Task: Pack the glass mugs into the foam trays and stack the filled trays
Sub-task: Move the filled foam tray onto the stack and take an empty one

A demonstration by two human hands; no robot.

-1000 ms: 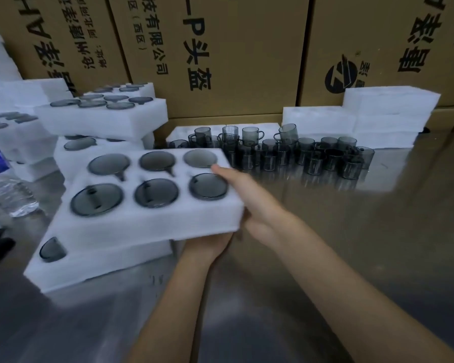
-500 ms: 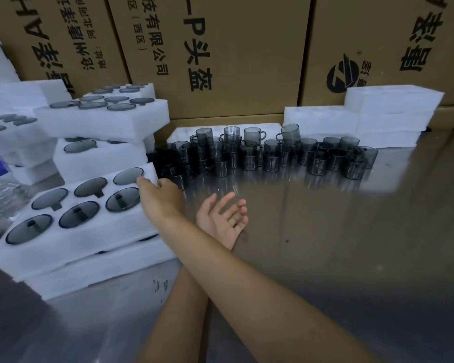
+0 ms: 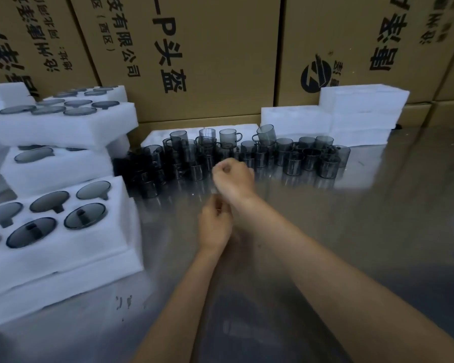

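A filled white foam tray [image 3: 71, 255], dark glass mugs sunk in its holes, lies on another foam tray [image 3: 63, 286] at the front left of the steel table [image 3: 364, 231]. Several loose dark glass mugs [image 3: 294, 163] stand in a cluster at the back middle. My right hand [image 3: 233, 176] hovers just in front of that cluster, fingers curled into a fist with nothing in it. My left hand [image 3: 215, 226] hangs lower and nearer to me, back toward the camera, fingers loosely bent, holding nothing. Neither hand touches a mug or a tray.
More filled foam trays [image 3: 63, 127] are stacked at the back left. Empty foam trays [image 3: 362, 106] are piled at the back right, and a flat one [image 3: 157, 133] lies behind the mugs. Tall cardboard boxes [image 3: 207, 61] wall off the back.
The filled tray went left onto the lower tray and was let go. My right hand left it and moved right toward the mugs, curling up. My left hand turned over and bent its fingers.
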